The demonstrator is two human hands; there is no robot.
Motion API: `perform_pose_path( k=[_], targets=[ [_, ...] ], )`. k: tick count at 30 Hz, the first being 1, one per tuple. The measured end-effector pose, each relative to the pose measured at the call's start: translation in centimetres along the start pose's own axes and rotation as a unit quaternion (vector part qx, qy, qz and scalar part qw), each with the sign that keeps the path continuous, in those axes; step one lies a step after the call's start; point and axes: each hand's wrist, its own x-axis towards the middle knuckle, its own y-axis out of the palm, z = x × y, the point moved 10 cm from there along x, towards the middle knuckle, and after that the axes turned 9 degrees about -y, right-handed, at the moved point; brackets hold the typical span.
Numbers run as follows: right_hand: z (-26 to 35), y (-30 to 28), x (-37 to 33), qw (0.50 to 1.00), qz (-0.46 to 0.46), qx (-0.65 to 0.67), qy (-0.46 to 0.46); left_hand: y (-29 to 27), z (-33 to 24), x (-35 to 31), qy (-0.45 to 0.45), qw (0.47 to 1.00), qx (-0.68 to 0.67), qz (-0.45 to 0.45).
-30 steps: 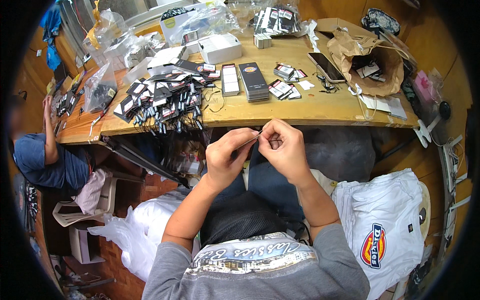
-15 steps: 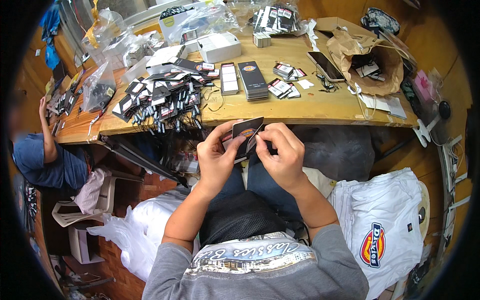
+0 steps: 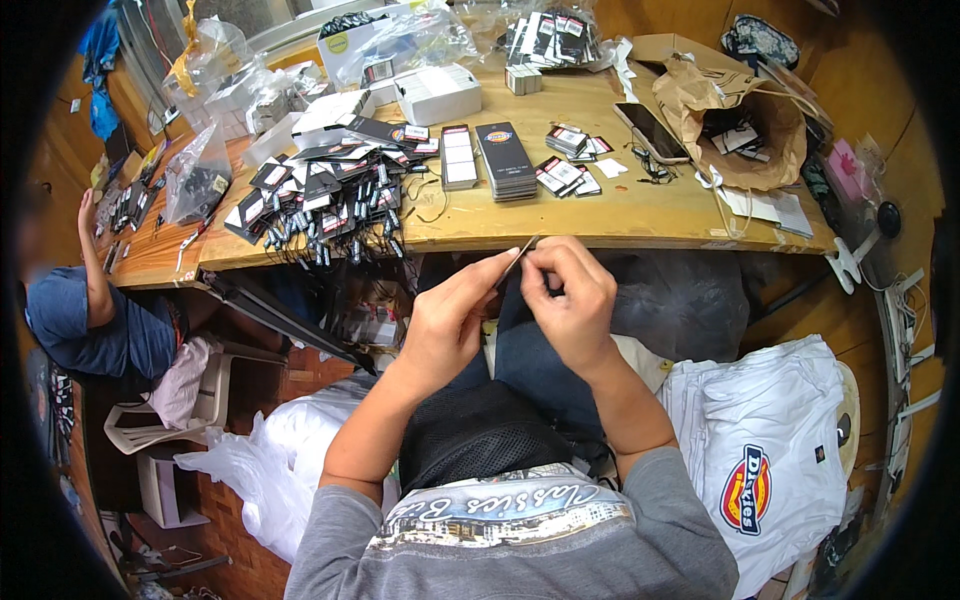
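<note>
I see the card (image 3: pixel 516 261), its face visible a moment ago, now edge-on mid-frame, print hidden, gripped by the left fingers (image 3: pixel 486 270); whether the right fingers (image 3: pixel 562 262) hold anything, I can't tell.

Logo lettering stands on the white shirt (image 3: pixel 790 430) and stacked black tags (image 3: pixel 508 165), more lettering on the gray shirt (image 3: pixel 510 555).

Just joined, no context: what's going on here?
A person's left hand pinches a thin dark tag, seen nearly edge-on, in front of a wooden table. The right hand is close against it; whether it grips too is hard to tell. On the table lie a heap of corded tags, a neat dark stack to its right, and a phone beside an open paper bag. Another person sits off to the left.
</note>
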Motion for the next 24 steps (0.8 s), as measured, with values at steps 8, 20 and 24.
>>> perform_pose_path(
  k=[8, 20, 24],
  targets=[
    [2.2, 0.3, -0.2, 0.997, -0.01, 0.01, -0.071, -1.7, 4.9, -0.5, -0.152, 0.952, -0.234, -0.124],
    [2.7, -0.1, 0.0, 0.994, -0.026, -0.018, -0.107, -1.8, 1.2, -0.2, -0.015, 0.99, -0.12, -0.078],
    [2.3, 0.3, -0.2, 0.995, -0.011, -0.003, -0.098, -1.7, -1.5, -0.6, 0.081, 0.993, 0.024, -0.083]
  ],
)
